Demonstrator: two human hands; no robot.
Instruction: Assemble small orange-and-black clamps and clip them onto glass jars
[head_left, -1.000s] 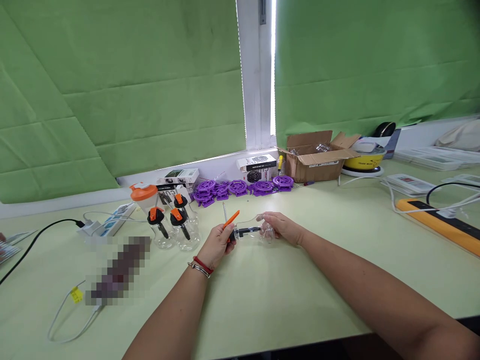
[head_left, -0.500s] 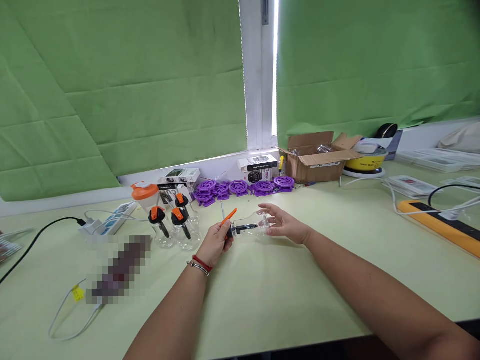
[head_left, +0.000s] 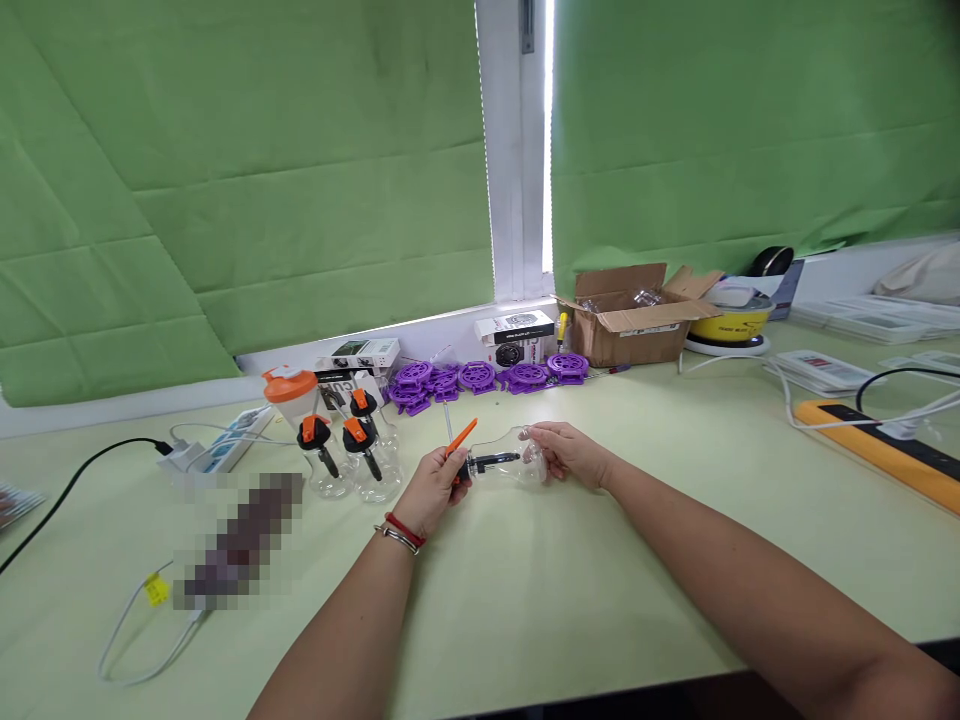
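Note:
A clear bottle (head_left: 506, 458) with a black inner tube lies on its side in the air above the table's middle. My left hand (head_left: 439, 484) is closed round its black and orange lid, whose orange lever (head_left: 462, 436) sticks up. At the bottle's base, my right hand (head_left: 567, 453) has its fingers closed on the clear end. Left of my hands stand several similar bottles (head_left: 378, 480) with black and orange tops. Behind them is a clear container with an orange lid (head_left: 289, 383).
Purple plastic parts (head_left: 478, 377) line the back, near small boxes (head_left: 516, 328) and an open cardboard box (head_left: 637, 335). A yellow bowl (head_left: 731, 322) stands on a scale. Power strips lie left (head_left: 238, 437) and right (head_left: 885, 450); a blurred object (head_left: 244, 540) lies front left.
The fingers of my right hand have closed on the bottle's base, where they were spread round it before. The bottle and my left hand have shifted slightly.

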